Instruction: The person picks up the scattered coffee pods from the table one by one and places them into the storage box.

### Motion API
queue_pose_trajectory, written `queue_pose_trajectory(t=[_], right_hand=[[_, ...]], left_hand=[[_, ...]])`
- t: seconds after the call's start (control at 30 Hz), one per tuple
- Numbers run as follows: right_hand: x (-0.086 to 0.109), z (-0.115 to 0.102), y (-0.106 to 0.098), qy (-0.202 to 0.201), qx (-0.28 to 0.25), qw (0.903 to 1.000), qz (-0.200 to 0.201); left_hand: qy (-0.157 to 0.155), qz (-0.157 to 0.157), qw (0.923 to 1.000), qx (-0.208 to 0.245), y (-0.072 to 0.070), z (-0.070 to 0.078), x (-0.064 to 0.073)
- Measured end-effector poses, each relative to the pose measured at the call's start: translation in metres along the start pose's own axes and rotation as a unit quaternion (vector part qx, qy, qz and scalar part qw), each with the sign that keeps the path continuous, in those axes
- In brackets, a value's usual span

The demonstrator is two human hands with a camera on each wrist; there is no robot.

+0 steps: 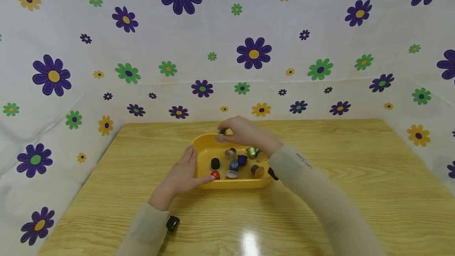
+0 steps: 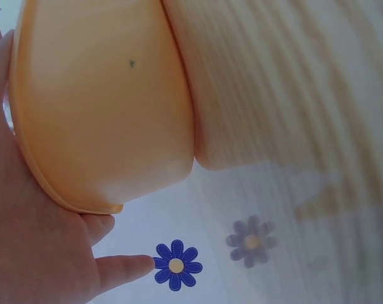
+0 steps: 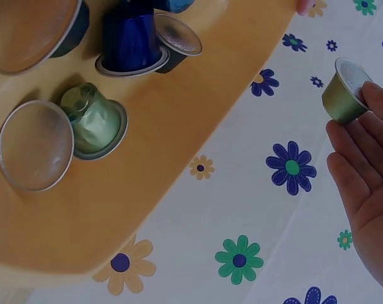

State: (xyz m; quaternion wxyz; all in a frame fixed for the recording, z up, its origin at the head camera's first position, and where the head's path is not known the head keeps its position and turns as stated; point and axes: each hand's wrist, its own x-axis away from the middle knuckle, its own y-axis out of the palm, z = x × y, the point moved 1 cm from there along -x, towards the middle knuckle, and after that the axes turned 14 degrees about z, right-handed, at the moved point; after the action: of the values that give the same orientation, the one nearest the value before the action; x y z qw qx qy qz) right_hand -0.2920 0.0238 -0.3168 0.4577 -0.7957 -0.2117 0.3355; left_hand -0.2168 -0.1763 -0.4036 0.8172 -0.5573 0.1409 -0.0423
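My right hand (image 1: 243,131) pinches a coffee capsule (image 3: 344,92) above the far rim of a yellow tub (image 1: 232,185). In the right wrist view this capsule has an olive-gold body and a pale lid. My left hand (image 1: 179,173) rests against the tub's left side with straight fingers, its thumb stretched along the front rim. Inside the tub lie several coffee capsules: a black one (image 1: 215,164), a red one (image 1: 215,175) by the left thumb, a light blue one (image 1: 234,165), a dark blue one (image 3: 129,41) and a pale green one (image 3: 93,123).
The tub stands on a wood-grain table (image 1: 227,220), toward its far edge. A white cloth (image 1: 213,31) with purple, green and yellow flowers hangs behind the table and at both sides. Black straps show at both wrists.
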Motion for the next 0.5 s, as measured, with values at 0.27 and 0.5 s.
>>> queue_pose_trajectory(t=[0.27, 0.5], right_hand=[[-0.015, -0.002, 0.017, 0.015, 0.009, 0.9995, -0.026], [-0.009, -0.003, 0.015, 0.006, 0.013, 0.9996, -0.027]], left_hand=[[0.007, 0.006, 1.0, 0.001, 0.0, 0.002, 0.0], [0.01, 0.007, 0.9999, -0.002, -0.001, 0.001, 0.0]])
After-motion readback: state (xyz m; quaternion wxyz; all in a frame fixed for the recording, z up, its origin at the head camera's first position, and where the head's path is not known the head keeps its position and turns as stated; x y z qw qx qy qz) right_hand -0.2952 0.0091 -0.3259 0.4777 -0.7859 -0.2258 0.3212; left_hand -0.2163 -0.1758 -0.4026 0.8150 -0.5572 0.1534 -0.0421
